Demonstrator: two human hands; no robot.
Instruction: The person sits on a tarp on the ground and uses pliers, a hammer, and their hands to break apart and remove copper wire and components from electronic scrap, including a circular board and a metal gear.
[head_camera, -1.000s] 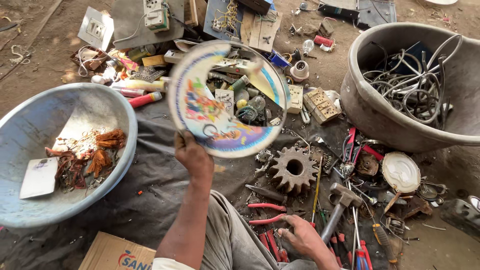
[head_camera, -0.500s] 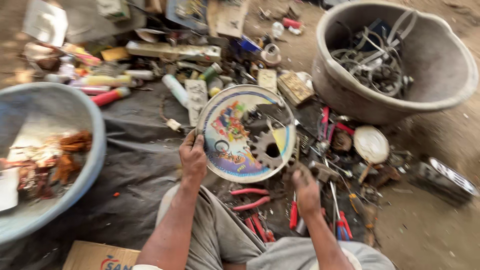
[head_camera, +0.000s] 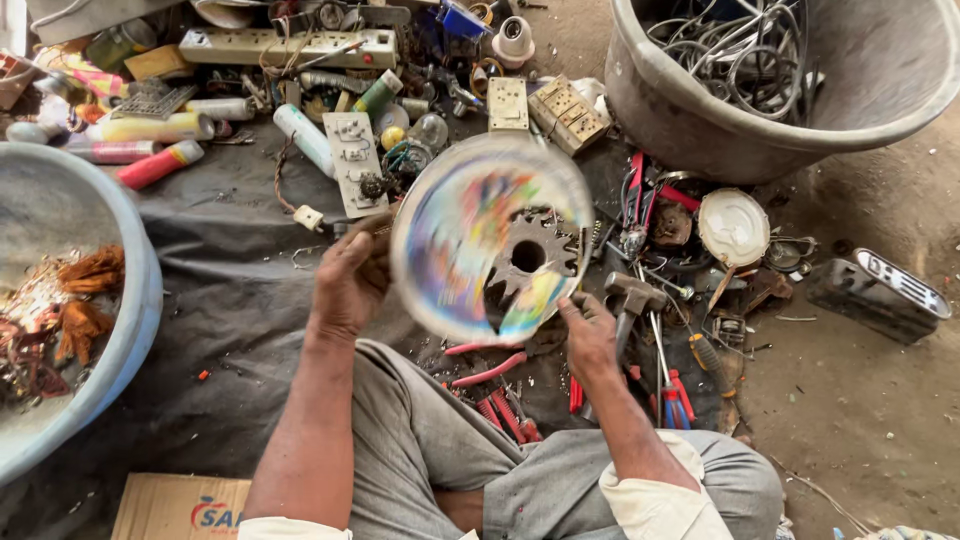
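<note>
In the middle of the frame, the left hand (head_camera: 348, 282) and right hand (head_camera: 588, 335) both pinch a colourful round plate (head_camera: 460, 235) — a rusty gear (head_camera: 530, 256) lies on it.

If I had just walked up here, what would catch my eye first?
The colourful round plate at the centre, blurred, with the left hand at its left edge and the right hand at its lower right. A rusty toothed gear sits on it. Around them lie scattered scrap and tools, a grey tub of wires at the upper right and a blue basin at the left.

Hammer (head_camera: 632, 296), wire-filled tub (head_camera: 700, 120), pliers (head_camera: 676, 392)
</note>
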